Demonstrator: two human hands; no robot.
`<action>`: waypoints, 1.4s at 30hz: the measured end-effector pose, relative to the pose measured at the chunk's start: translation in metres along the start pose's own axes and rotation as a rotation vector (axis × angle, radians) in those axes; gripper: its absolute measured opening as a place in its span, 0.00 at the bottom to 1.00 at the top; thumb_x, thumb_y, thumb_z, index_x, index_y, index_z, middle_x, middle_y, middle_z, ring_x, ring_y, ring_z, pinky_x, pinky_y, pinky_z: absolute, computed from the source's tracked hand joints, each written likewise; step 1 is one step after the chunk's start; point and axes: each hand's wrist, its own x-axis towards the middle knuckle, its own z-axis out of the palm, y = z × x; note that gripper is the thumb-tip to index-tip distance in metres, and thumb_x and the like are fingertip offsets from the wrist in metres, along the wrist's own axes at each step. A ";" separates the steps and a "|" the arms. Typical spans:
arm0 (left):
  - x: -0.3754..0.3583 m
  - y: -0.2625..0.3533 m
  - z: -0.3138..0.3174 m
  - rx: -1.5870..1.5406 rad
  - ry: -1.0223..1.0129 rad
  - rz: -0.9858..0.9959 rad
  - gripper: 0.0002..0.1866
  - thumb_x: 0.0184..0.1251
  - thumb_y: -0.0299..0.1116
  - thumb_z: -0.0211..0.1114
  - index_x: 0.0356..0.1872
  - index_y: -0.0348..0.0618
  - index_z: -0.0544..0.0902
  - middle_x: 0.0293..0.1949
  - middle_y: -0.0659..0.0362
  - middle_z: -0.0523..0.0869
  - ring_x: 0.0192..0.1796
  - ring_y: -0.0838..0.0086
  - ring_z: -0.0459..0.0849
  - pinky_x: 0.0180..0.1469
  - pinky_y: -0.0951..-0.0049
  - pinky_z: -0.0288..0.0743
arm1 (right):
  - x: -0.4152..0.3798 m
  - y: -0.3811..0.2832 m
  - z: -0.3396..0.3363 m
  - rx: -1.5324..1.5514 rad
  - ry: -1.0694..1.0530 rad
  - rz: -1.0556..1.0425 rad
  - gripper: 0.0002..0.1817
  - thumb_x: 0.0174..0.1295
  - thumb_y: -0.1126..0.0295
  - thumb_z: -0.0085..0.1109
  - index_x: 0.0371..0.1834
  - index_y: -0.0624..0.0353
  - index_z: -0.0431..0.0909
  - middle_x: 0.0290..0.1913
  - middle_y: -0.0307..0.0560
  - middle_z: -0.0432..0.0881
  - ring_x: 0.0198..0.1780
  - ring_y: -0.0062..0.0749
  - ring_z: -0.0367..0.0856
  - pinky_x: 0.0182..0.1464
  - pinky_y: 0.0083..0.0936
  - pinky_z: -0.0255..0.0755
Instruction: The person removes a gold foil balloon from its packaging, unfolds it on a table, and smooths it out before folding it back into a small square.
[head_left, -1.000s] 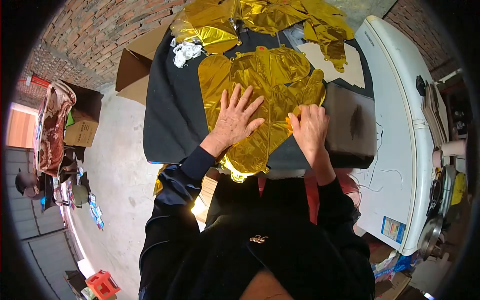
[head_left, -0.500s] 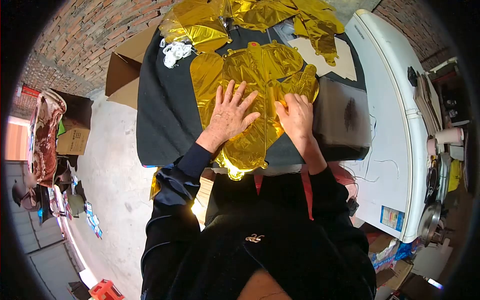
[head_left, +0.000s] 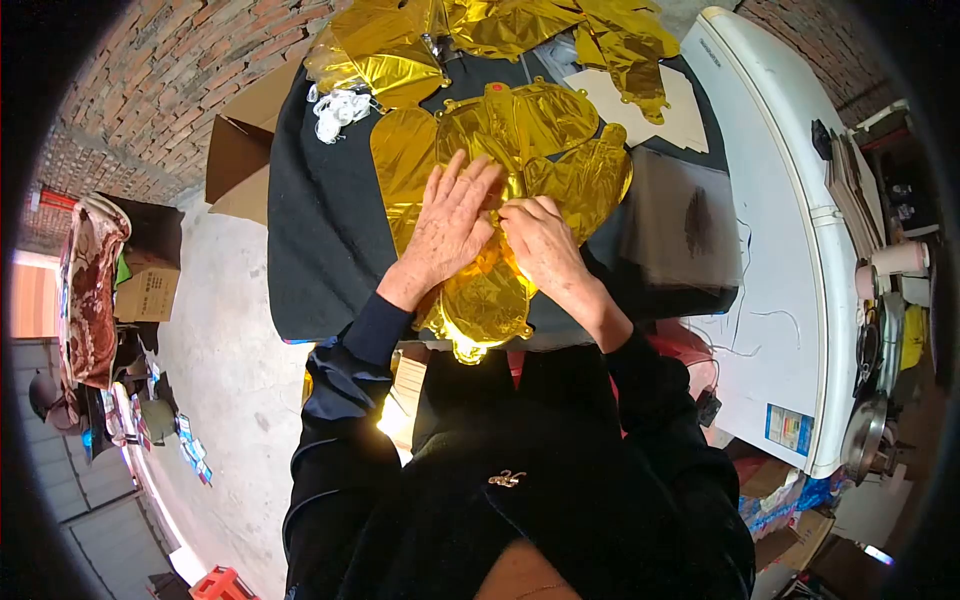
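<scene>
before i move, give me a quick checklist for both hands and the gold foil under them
1. Left hand on the lobed gold foil: ok
2. Right hand beside it, over the same piece: ok
3. Fingertip grip on the foil: cannot tell, the hands hide it
4. White string bundle apart from both hands: ok
5. Foil smooth: not ok, wrinkled
6. Foil wholly within the table edge: not ok, near end overhangs

The left hand (head_left: 447, 230) and right hand (head_left: 546, 250) meet on a shiny, gold foil sheet (head_left: 487, 305) — it lies over black cloth (head_left: 325, 235).
</scene>
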 end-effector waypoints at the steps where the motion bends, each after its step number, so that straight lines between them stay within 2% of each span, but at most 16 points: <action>1: 0.000 0.002 0.001 -0.042 -0.007 0.024 0.32 0.69 0.36 0.56 0.75 0.40 0.69 0.76 0.45 0.69 0.82 0.45 0.60 0.82 0.43 0.51 | -0.001 0.001 0.000 -0.005 -0.007 -0.007 0.10 0.71 0.73 0.59 0.50 0.66 0.84 0.51 0.56 0.86 0.56 0.50 0.80 0.62 0.41 0.75; 4: -0.005 0.000 0.008 -0.115 -0.028 0.067 0.26 0.69 0.32 0.61 0.67 0.37 0.76 0.71 0.44 0.77 0.78 0.46 0.68 0.81 0.48 0.59 | -0.002 0.002 -0.004 0.035 -0.026 -0.001 0.12 0.69 0.78 0.57 0.52 0.65 0.83 0.51 0.56 0.86 0.56 0.50 0.81 0.61 0.40 0.75; 8: -0.011 -0.003 0.018 -0.029 -0.040 0.072 0.24 0.72 0.33 0.63 0.66 0.35 0.78 0.71 0.44 0.77 0.78 0.48 0.69 0.81 0.49 0.58 | 0.003 0.010 -0.017 0.192 -0.081 0.126 0.13 0.67 0.80 0.56 0.52 0.62 0.83 0.50 0.56 0.86 0.53 0.54 0.82 0.57 0.42 0.76; 11: -0.011 -0.002 0.017 -0.027 -0.039 0.075 0.22 0.73 0.32 0.63 0.65 0.36 0.78 0.71 0.45 0.78 0.78 0.49 0.70 0.81 0.49 0.59 | 0.008 0.033 -0.020 0.076 0.076 0.063 0.11 0.67 0.79 0.57 0.50 0.60 0.84 0.45 0.57 0.87 0.50 0.56 0.84 0.55 0.42 0.77; 12: -0.011 -0.002 0.017 -0.032 -0.037 0.073 0.22 0.73 0.32 0.63 0.65 0.36 0.78 0.71 0.45 0.78 0.77 0.49 0.70 0.81 0.49 0.59 | 0.010 0.036 -0.022 0.021 0.101 0.107 0.09 0.69 0.76 0.59 0.48 0.59 0.84 0.43 0.57 0.87 0.48 0.57 0.84 0.53 0.44 0.78; 15: -0.011 -0.001 0.015 -0.045 -0.047 0.064 0.22 0.74 0.32 0.63 0.66 0.36 0.78 0.72 0.46 0.77 0.78 0.49 0.69 0.82 0.49 0.58 | 0.011 0.042 -0.029 -0.078 -0.042 0.266 0.08 0.70 0.72 0.59 0.48 0.59 0.84 0.43 0.57 0.86 0.47 0.58 0.85 0.51 0.46 0.78; 16: -0.011 -0.001 0.015 -0.045 -0.059 0.059 0.22 0.74 0.32 0.63 0.66 0.36 0.78 0.73 0.46 0.76 0.79 0.49 0.68 0.82 0.49 0.58 | 0.012 0.044 -0.026 -0.084 -0.030 0.253 0.09 0.70 0.68 0.60 0.47 0.59 0.84 0.42 0.58 0.87 0.46 0.61 0.85 0.49 0.48 0.79; 19: -0.011 -0.003 0.015 -0.055 -0.073 0.054 0.22 0.74 0.31 0.62 0.67 0.36 0.77 0.73 0.46 0.75 0.79 0.49 0.67 0.82 0.49 0.57 | 0.024 0.040 -0.022 -0.043 -0.082 0.344 0.12 0.71 0.64 0.59 0.44 0.61 0.85 0.42 0.62 0.88 0.47 0.63 0.86 0.51 0.50 0.80; 22: -0.011 -0.006 0.017 -0.072 -0.063 0.055 0.22 0.75 0.30 0.61 0.67 0.36 0.77 0.73 0.46 0.75 0.79 0.49 0.67 0.82 0.49 0.57 | 0.049 0.043 -0.019 0.057 -0.162 0.525 0.13 0.70 0.63 0.60 0.39 0.62 0.87 0.36 0.61 0.89 0.40 0.55 0.90 0.48 0.46 0.82; 25: -0.012 -0.007 0.018 -0.096 -0.048 0.052 0.21 0.75 0.29 0.60 0.66 0.35 0.77 0.73 0.45 0.75 0.79 0.48 0.67 0.82 0.49 0.57 | 0.072 0.054 -0.016 0.170 -0.318 0.717 0.15 0.69 0.62 0.61 0.34 0.63 0.88 0.30 0.57 0.90 0.31 0.43 0.92 0.40 0.39 0.84; 26: -0.012 -0.007 0.018 -0.106 -0.039 0.051 0.21 0.75 0.29 0.60 0.66 0.35 0.77 0.73 0.45 0.76 0.79 0.48 0.67 0.82 0.49 0.57 | 0.074 0.053 -0.021 0.231 -0.339 0.721 0.18 0.68 0.60 0.63 0.30 0.66 0.88 0.27 0.53 0.90 0.25 0.34 0.91 0.34 0.32 0.84; 30: -0.013 -0.007 0.020 -0.127 -0.006 0.050 0.20 0.75 0.29 0.60 0.65 0.34 0.78 0.71 0.44 0.77 0.78 0.47 0.68 0.82 0.49 0.58 | 0.087 0.053 -0.021 0.195 -0.470 0.767 0.21 0.66 0.60 0.64 0.26 0.71 0.87 0.27 0.52 0.91 0.26 0.34 0.91 0.34 0.29 0.85; 38: -0.015 -0.010 0.022 -0.134 0.006 0.067 0.20 0.74 0.28 0.61 0.64 0.34 0.79 0.70 0.45 0.78 0.77 0.45 0.69 0.81 0.50 0.60 | 0.081 0.062 -0.006 0.166 -0.435 0.737 0.18 0.65 0.61 0.63 0.26 0.67 0.88 0.26 0.50 0.91 0.24 0.32 0.90 0.36 0.29 0.84; 42: -0.014 -0.007 0.022 -0.067 -0.009 0.073 0.21 0.76 0.32 0.61 0.66 0.38 0.78 0.73 0.47 0.76 0.79 0.47 0.67 0.81 0.48 0.57 | 0.073 0.038 -0.016 0.139 -0.357 0.792 0.15 0.64 0.65 0.62 0.29 0.69 0.86 0.26 0.50 0.90 0.23 0.33 0.89 0.33 0.29 0.83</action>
